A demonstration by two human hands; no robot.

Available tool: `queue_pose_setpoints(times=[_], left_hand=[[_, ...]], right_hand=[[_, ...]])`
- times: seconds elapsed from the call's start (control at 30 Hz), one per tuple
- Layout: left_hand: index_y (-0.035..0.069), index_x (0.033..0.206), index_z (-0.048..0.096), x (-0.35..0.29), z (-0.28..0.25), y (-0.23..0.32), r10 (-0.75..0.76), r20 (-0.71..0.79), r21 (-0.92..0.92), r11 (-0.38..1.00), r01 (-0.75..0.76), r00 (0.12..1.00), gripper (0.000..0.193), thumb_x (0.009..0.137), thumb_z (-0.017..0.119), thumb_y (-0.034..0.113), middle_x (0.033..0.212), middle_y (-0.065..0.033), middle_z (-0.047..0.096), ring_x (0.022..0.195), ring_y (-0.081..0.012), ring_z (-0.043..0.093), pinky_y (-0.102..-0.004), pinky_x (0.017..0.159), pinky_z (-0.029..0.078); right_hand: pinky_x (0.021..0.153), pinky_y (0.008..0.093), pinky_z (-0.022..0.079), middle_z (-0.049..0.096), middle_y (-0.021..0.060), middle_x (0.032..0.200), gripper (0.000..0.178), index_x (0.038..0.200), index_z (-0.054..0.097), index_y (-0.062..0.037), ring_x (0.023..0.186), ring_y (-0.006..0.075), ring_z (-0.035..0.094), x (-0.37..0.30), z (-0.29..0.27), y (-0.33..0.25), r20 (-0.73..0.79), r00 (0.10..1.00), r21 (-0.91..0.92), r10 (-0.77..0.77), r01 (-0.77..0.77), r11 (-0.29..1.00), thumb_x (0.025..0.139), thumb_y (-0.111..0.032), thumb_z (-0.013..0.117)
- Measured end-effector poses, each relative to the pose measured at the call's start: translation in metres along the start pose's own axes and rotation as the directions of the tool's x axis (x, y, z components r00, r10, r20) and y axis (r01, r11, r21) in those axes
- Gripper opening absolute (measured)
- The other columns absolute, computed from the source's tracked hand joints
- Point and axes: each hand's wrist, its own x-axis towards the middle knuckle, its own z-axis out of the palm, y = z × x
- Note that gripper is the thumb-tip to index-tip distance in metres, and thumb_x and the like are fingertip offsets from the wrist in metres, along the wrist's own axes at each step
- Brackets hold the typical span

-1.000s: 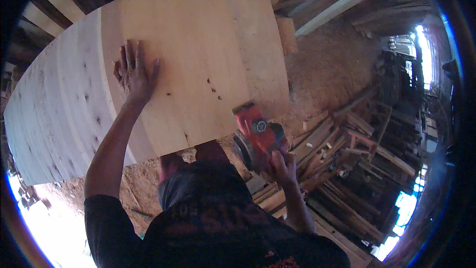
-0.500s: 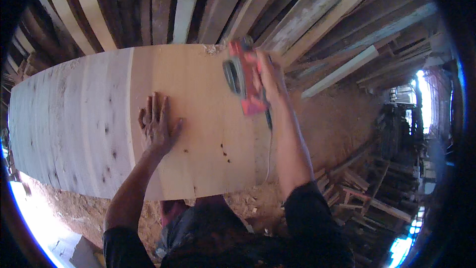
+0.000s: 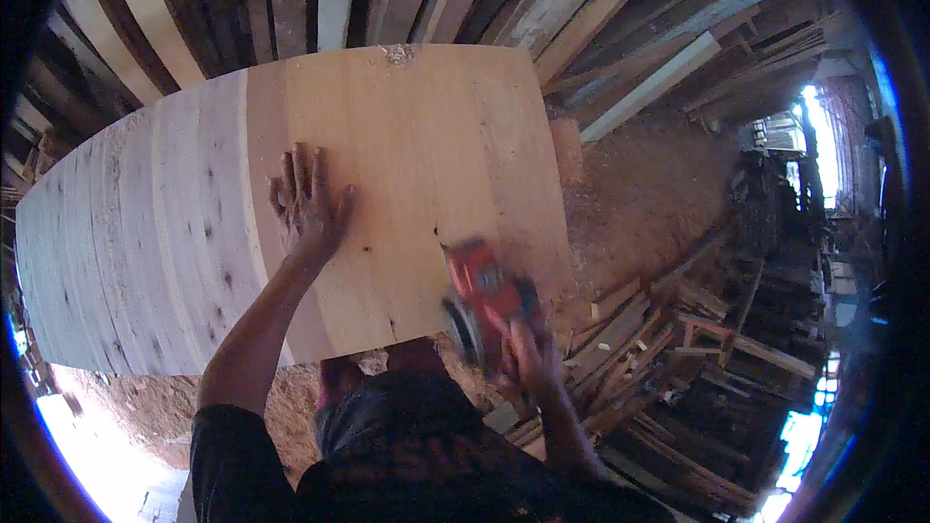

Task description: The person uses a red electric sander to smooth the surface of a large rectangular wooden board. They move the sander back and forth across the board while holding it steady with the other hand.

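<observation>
Flat on the pale wooden panel (image 3: 417,145) lies my left hand (image 3: 308,208), its fingers stretched out, just right of a seam between greyish and tan boards. My right hand (image 3: 523,353) is wrapped round the handle of a red electric planer (image 3: 477,276). The planer is at the panel's near edge, toward the right, and is blurred by motion. Its body covers part of that edge, so I cannot tell how much of its sole touches the wood. Dark knots dot the greyish boards on the left.
Long planks (image 3: 334,0) stand side by side beyond the panel's far edge. A small heap of shavings (image 3: 397,55) lies on that edge. Scrap wood (image 3: 668,368) is piled at the right, beside the brown dirt floor (image 3: 649,184). My legs are close to the near edge.
My right hand has brought the planer from the panel's far edge toward me to its near edge. My left hand stays flat on the wood. The view has shifted slightly.
</observation>
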Motion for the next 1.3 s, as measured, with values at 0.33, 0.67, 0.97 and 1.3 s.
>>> queue_pose_setpoints(times=[0.33, 0.67, 0.97, 1.3], left_hand=[[0.01, 0.166, 0.031, 0.002, -0.008, 0.003, -0.003, 0.011, -0.106, 0.994, 0.005, 1.0, 0.079, 0.103, 0.057, 0.05, 0.174, -0.0226, 0.022, 0.163, -0.0417, 0.015, -0.0646, 0.128, 0.009], [0.011, 0.165, 0.035, 0.004, -0.018, 0.007, -0.011, 0.008, -0.091, 0.996, 0.012, 1.0, 0.08, 0.101, 0.062, 0.05, 0.174, -0.0214, 0.025, 0.161, -0.0422, 0.022, -0.0639, 0.125, 0.016], [0.014, 0.16, 0.046, 0.005, 0.005, 0.001, 0.026, -0.115, -0.033, 0.999, -0.03, 0.993, 0.077, 0.097, 0.065, 0.056, 0.17, -0.0226, 0.034, 0.158, -0.0418, 0.029, -0.066, 0.122, 0.019], [0.012, 0.164, 0.035, 0.006, 0.005, -0.001, 0.022, -0.043, -0.067, 0.997, -0.025, 0.999, 0.078, 0.103, 0.059, 0.053, 0.173, -0.0222, 0.026, 0.161, -0.0428, 0.021, -0.0672, 0.125, 0.013]], right_hand=[[0.046, 0.0257, 0.037, 0.052, -0.0056, 0.061, 0.043, 0.1, 0.076, -0.0063, 0.049, 0.0054, 0.046, 0.038, 0.014, -0.029, 0.011, 0.98, 0.124, -0.199, 0.197, 0.973, 0.108, -0.045, 0.058], [0.044, 0.0311, 0.035, 0.05, -0.0048, 0.059, 0.063, 0.105, 0.078, -0.0094, 0.046, 0.0083, 0.045, 0.25, 0.094, -0.286, 0.1, 0.88, 0.052, -0.465, 0.462, 0.886, 0.104, -0.067, 0.053], [0.046, 0.031, 0.039, 0.054, -0.0033, 0.064, 0.056, 0.105, 0.067, -0.0095, 0.048, 0.0096, 0.046, 0.208, 0.075, -0.216, 0.143, 0.953, -0.004, -0.269, 0.272, 0.962, 0.103, -0.064, 0.054], [0.052, 0.0258, 0.037, 0.055, -0.0048, 0.067, 0.035, 0.086, 0.065, -0.0099, 0.06, 0.0046, 0.052, -0.058, 0.014, 0.072, -0.071, 0.957, -0.059, -0.282, 0.278, 0.959, 0.109, -0.035, 0.058]])
